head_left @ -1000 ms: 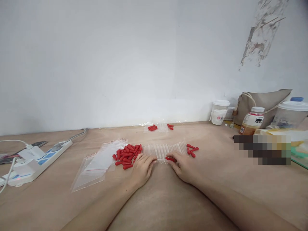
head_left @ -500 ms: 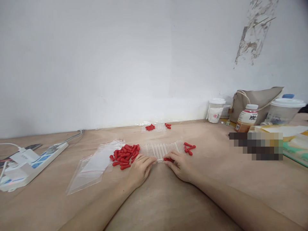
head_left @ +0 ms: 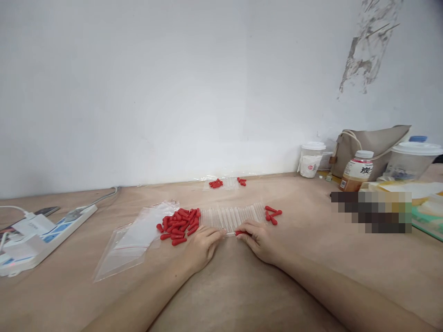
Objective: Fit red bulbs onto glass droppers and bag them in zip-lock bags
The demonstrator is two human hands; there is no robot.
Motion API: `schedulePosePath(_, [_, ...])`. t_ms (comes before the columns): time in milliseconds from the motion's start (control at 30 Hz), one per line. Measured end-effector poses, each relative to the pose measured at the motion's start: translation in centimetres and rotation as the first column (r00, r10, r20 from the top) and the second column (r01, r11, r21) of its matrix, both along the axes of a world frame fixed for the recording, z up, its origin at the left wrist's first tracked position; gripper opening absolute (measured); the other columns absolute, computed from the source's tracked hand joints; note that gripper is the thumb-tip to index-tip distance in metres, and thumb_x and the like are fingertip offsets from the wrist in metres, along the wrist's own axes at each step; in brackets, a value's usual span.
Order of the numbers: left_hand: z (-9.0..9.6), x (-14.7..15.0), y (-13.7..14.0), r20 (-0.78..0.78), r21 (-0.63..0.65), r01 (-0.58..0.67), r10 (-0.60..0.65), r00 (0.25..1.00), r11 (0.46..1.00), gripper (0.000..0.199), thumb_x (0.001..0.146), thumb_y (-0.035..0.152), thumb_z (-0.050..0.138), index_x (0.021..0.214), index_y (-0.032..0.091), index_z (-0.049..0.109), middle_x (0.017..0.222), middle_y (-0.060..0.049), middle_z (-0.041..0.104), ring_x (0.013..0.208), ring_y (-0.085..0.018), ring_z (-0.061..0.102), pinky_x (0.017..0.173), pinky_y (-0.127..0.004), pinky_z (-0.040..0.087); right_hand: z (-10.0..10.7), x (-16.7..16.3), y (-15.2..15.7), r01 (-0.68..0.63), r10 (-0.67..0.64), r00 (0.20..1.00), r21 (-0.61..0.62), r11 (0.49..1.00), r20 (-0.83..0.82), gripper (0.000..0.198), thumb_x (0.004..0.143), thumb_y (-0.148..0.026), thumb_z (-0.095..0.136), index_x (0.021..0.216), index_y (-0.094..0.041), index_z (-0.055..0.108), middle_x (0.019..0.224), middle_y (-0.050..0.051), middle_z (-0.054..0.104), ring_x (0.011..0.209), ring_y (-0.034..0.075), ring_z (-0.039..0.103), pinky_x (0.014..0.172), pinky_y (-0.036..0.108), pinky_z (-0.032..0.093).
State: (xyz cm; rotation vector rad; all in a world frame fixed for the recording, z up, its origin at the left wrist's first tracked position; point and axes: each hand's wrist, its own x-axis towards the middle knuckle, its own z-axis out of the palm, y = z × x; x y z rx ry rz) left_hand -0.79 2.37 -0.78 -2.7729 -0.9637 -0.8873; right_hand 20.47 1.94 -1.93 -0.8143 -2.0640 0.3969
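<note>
My left hand (head_left: 205, 244) is closed, its fingertips pinching one end of a clear dropper tube (head_left: 230, 234). The fingers of my right hand (head_left: 258, 240) are closed around a red rubber bulb (head_left: 238, 233) at the tube's other end. Bulb and tube meet in line, low over the table; how far one sits inside the other I cannot tell. Just beyond both hands lies a row of clear tubes (head_left: 231, 214) side by side. A pile of red rubber bulbs (head_left: 180, 222) is beside my left hand, and a few red bulbs (head_left: 273, 213) lie past my right hand.
Clear zip bags (head_left: 128, 244) lie left of the pile, with a power strip (head_left: 51, 240) farther left. Near the wall is a bag with red bulbs and tubes (head_left: 228, 183). At right stand a lidded cup (head_left: 311, 159), a bottle (head_left: 358, 170) and a grey bag (head_left: 380, 143).
Both hands have come slightly closer to me, still holding the tube and bulb. The view has shifted a little; the piles look the same.
</note>
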Motion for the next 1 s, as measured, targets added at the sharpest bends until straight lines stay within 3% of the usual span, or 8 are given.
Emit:
schedulePosePath(333, [-0.1,0.5,0.0,0.055,0.013,0.039,-0.039,0.998,0.999,0.027,0.084,0.011,0.038,0.101,0.018,0.058,0.085,-0.005,0.066,0.077,-0.017,0.056,0.069,-0.028,0.045,0.0,0.0,0.1,-0.012,0.012,1.0,0.014,1.0,0.015,0.015,0.084,-0.024,0.043,0.082,-0.02,0.058,0.077,0.003,0.057,0.072,0.013,0.053,0.066,0.026,0.044])
schedulePosePath(1000, [-0.2,1.2,-0.2,0.041,0.014,0.002,-0.003,0.999,1.0,0.021,0.086,0.015,0.042,0.098,0.019,0.058,0.084,-0.003,0.065,0.077,-0.017,0.057,0.069,-0.028,0.043,0.2,-0.6,0.8,0.087,-0.128,0.964,0.182,0.979,0.231,0.013,0.082,-0.024,0.047,0.081,-0.019,0.059,0.076,0.003,0.06,0.073,0.014,0.052,0.068,0.028,0.038])
